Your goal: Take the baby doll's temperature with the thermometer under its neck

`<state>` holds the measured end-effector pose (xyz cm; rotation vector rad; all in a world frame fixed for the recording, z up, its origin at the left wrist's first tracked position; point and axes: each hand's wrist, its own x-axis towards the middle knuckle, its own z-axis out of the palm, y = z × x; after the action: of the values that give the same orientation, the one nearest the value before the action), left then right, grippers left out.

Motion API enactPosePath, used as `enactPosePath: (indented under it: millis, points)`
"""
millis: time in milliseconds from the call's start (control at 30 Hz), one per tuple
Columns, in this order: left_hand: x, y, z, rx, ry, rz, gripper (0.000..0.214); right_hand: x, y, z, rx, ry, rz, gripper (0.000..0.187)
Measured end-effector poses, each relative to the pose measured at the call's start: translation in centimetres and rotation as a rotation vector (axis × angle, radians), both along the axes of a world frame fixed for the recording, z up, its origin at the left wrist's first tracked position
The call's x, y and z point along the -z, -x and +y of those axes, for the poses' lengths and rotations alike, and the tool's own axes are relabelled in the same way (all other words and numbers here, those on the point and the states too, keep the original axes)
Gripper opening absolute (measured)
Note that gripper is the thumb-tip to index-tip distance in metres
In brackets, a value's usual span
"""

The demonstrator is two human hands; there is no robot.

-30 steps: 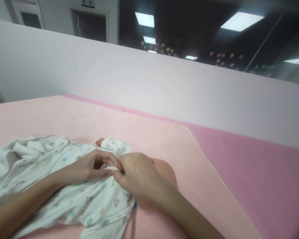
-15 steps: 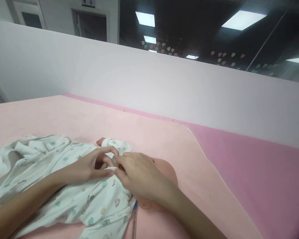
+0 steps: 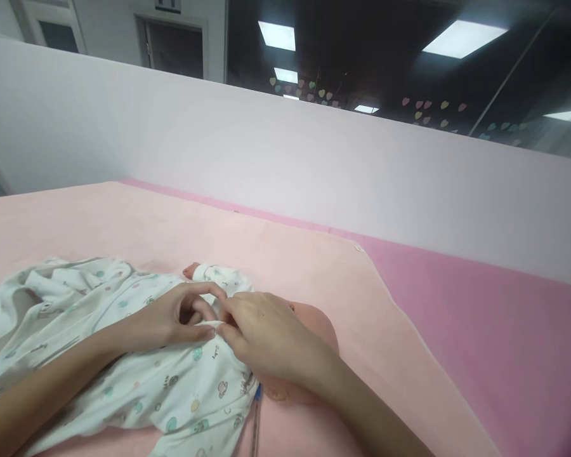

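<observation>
A baby doll lies on its back, its bare head (image 3: 320,322) to the right and partly hidden under my right hand. It wears a white baby garment (image 3: 181,393) printed with small pictures and mint dots. At the garment's neck my left hand (image 3: 164,320) pinches the cloth between thumb and fingers. My right hand (image 3: 273,339) grips the same edge just beside it, fingertips nearly touching the left ones. What exactly lies between the fingertips is hidden. Beyond them, one small doll hand (image 3: 190,271) sticks out of a sleeve.
A thin rod with a blue end (image 3: 257,403) pokes out beneath the garment near the doll's head. Pale pink sheeting (image 3: 171,219) covers the surface, with a darker pink mat (image 3: 480,317) at right. A white wall panel (image 3: 314,165) runs behind, below a dark window.
Both hands stay pinched at the garment's neck in nearly the same place. Only tiny finger shifts show.
</observation>
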<state>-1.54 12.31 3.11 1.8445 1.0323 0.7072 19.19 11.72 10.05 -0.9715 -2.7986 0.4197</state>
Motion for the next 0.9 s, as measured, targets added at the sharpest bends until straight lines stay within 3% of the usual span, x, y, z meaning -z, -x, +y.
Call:
enactPosePath:
  millis: [900]
  points:
    - [-0.3, -0.08, -0.04, 0.022, 0.012, 0.042, 0.033, -0.03, -0.03, 0.04, -0.015, -0.022, -0.014, 0.028]
